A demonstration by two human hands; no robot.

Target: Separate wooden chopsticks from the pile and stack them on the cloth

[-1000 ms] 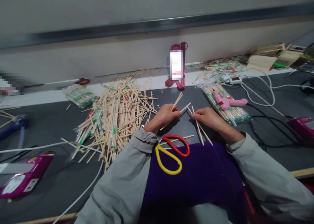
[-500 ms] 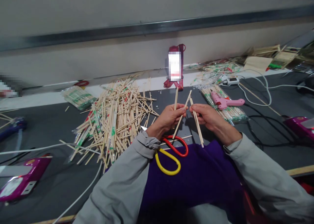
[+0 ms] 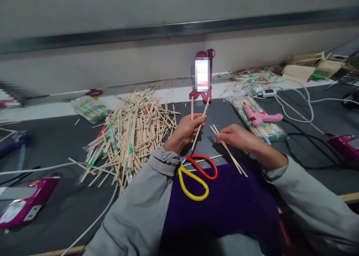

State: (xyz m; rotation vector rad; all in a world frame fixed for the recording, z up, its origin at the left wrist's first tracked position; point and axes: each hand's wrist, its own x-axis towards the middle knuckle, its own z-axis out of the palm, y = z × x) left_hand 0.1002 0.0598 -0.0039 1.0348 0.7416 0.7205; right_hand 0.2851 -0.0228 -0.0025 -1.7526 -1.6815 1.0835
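My left hand (image 3: 186, 128) is closed round two thin wooden sticks (image 3: 199, 125) that point up and away from me. My right hand (image 3: 237, 135) pinches another pair of sticks (image 3: 229, 155) that slant down toward my lap. The two hands are a short way apart above the dark table. A big loose pile of sticks (image 3: 131, 128) lies just left of my left hand. Scissors (image 3: 196, 173) with one red and one yellow handle rest on the purple cloth (image 3: 224, 200) below my hands.
A pink glue gun (image 3: 259, 116) lies on a wrapped bundle of sticks (image 3: 265, 130) at the right. Another wrapped bundle (image 3: 89, 109) sits far left. White cables (image 3: 303, 106) cross the table. Magenta devices (image 3: 24, 201) sit at the left and right (image 3: 346, 143) edges. A phone stand (image 3: 202, 76) leans at the wall.
The hands were joined with the stick tips crossing; now they have drawn apart. My left hand keeps its two sticks upright, and my right hand has lowered its pair toward the cloth.
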